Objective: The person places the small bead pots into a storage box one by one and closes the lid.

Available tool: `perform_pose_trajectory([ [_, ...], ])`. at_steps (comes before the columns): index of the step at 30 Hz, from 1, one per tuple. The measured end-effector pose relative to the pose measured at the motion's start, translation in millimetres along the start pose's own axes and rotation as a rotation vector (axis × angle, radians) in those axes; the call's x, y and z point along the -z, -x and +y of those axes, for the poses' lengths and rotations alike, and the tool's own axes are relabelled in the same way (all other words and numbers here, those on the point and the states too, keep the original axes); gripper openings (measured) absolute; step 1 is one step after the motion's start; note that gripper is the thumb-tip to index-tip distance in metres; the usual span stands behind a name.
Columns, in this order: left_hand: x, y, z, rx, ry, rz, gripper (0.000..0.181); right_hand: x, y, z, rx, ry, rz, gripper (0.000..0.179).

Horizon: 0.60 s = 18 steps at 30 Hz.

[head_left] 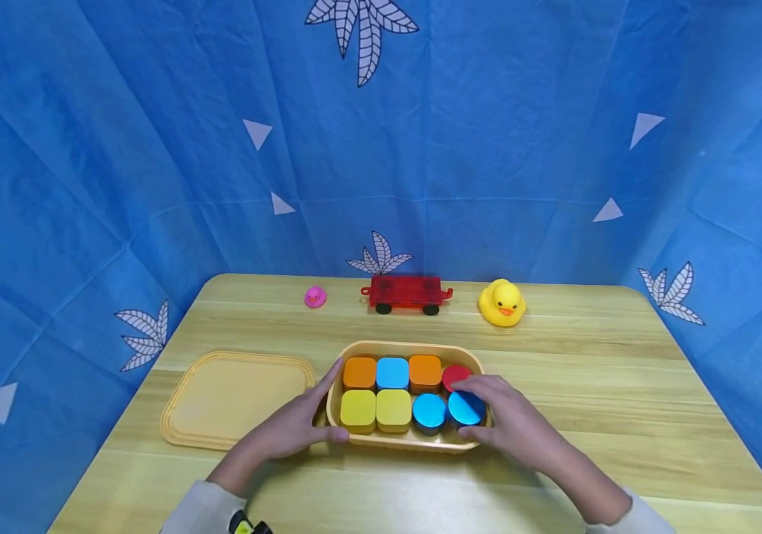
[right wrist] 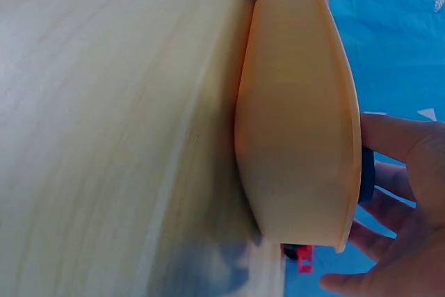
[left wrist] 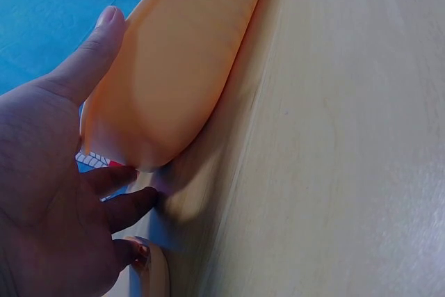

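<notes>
A shallow peach plastic bin [head_left: 414, 443] holds several colored blocks. My left hand [head_left: 294, 424] grips the bin's left end, its thumb along the near rim and the fingers spread round the end. Over the right end, my right hand [head_left: 517, 423] holds a blue round block [head_left: 466, 409] between thumb and fingers. In the right wrist view, that dark block [right wrist: 367, 175] sticks up above the rim. Beside it are a red round block [head_left: 454, 374], partly under the fingers, and another blue round block [head_left: 428, 412]. Yellow [head_left: 357, 409], orange [head_left: 359, 372] and light-blue square blocks [head_left: 392, 372] fill the left.
A flat peach lid [head_left: 241, 397] lies left of the bin. Along the table's back edge stand a small pink duck [head_left: 315, 297], a red wheeled wagon [head_left: 405, 292] and a yellow duck [head_left: 502, 302]. A blue patterned cloth [head_left: 488, 148] hangs behind the table.
</notes>
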State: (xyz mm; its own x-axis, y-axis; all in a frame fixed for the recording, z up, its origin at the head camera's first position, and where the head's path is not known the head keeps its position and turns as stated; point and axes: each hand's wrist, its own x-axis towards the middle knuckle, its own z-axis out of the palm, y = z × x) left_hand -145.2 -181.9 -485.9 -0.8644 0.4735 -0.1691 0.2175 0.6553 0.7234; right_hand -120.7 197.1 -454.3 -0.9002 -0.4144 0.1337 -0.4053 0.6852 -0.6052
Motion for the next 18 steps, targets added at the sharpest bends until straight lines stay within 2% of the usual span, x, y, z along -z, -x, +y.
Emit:
perform_pose_trajectory([
  [18,1.2,0.3,-0.2,-0.004,-0.01,0.002,0.109,2.5,-12.4,-1.4,0.036,0.019,-0.096,0.058],
])
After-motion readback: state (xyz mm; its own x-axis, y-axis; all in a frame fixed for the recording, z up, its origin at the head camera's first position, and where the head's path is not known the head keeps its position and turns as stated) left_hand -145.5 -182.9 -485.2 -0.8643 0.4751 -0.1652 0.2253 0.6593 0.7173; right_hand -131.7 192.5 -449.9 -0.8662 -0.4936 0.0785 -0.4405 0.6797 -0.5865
